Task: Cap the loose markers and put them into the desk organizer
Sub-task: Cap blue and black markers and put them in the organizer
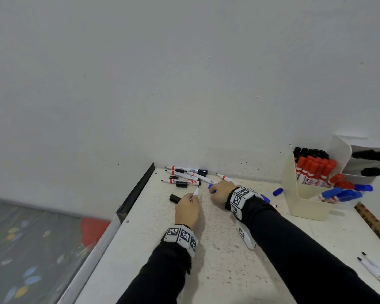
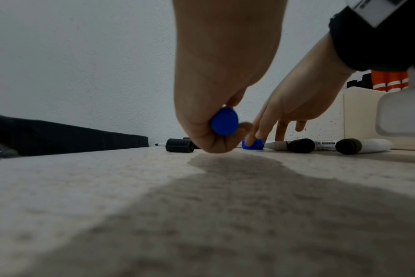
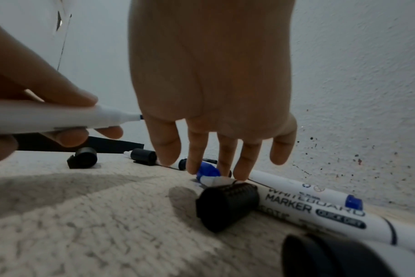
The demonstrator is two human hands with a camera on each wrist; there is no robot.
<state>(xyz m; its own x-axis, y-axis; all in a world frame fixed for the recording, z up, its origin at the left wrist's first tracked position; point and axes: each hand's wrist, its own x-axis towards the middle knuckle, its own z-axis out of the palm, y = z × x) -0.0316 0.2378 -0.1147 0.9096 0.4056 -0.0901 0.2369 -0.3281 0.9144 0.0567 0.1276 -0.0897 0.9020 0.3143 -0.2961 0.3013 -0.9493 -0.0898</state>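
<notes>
Black-sleeved forearms are stretching across the speckled white tabletop point(image 1: 206, 270), each wrist wearing a band of black-and-white square tags. At the near right edge, two uncapped white markers point(image 1: 375, 268) are lying side by side, well apart from both hands.

The left hand point(image 1: 187, 208) is gripping an uncapped white marker with a blue end plug point(image 1: 195, 194), fingers and thumb curling round its barrel, tip pointing toward the far wall. A loose black cap point(image 1: 174, 198) is lying just left of those fingers.

The right hand point(image 1: 221, 189) is reaching down with its fingers fairly straight and spread, fingertips touching a small blue cap point(image 3: 207, 171) that is sitting on the table; the thumb is standing clear of it.

Against the far wall, a cluster of uncapped white markers with red bands point(image 1: 184, 174) is lying with more black caps among them. A second blue cap point(image 1: 278, 191) is resting between the right wrist and the cream plastic desk organizer point(image 1: 294, 194).

That organizer is standing at the far right by the wall, already holding red-capped, black-capped and blue-capped markers, several leaning over its low front. A wooden ruler point(image 1: 373, 220) is lying just to its right, along the table edge.
</notes>
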